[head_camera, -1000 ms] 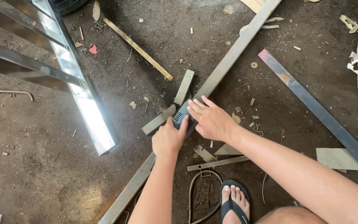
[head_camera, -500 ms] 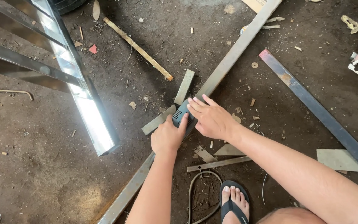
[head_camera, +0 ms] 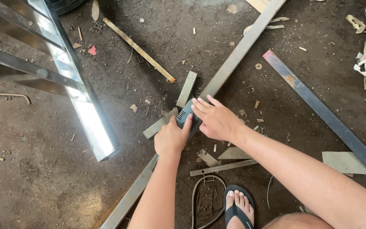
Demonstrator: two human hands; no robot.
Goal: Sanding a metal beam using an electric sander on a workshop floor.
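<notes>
Both hands meet over a small grey power tool (head_camera: 186, 115) with vent slots, which sits on a long grey metal bar (head_camera: 234, 63) running diagonally across the dirt floor (head_camera: 43, 186) from lower left to upper right. The left hand (head_camera: 171, 138) is wrapped round the tool's rear end from below, fingers closed on it, thumb up along its right side. The right hand (head_camera: 217, 120) lies flat over the tool's front & the bar, fingers straight and together, tips touching the tool's top edge (pressing down rather than gripping, as far as can be seen; whether the thumb curls under isn't visible).

Just left of the tool, a short flat offcut (head_camera: 159, 124) lies touching the bar; a second short piece (head_camera: 187, 88) sits upright-ish just above it. Below the hands: triangular scrap bits (head_camera: 233, 153), a thin flat strip (head_camera: 223, 168), a looped cable (head_camera: 200, 195), and a foot in a black flip-flop (head_camera: 239, 205).

Further off: a shiny polished steel frame (head_camera: 77, 85) at upper left, a thin wooden stick (head_camera: 138, 49) near it, and a dark rusty bar (head_camera: 318, 110) w/ a reddish end on the right, well apart from the hands. Small debris is scattered all over.
</notes>
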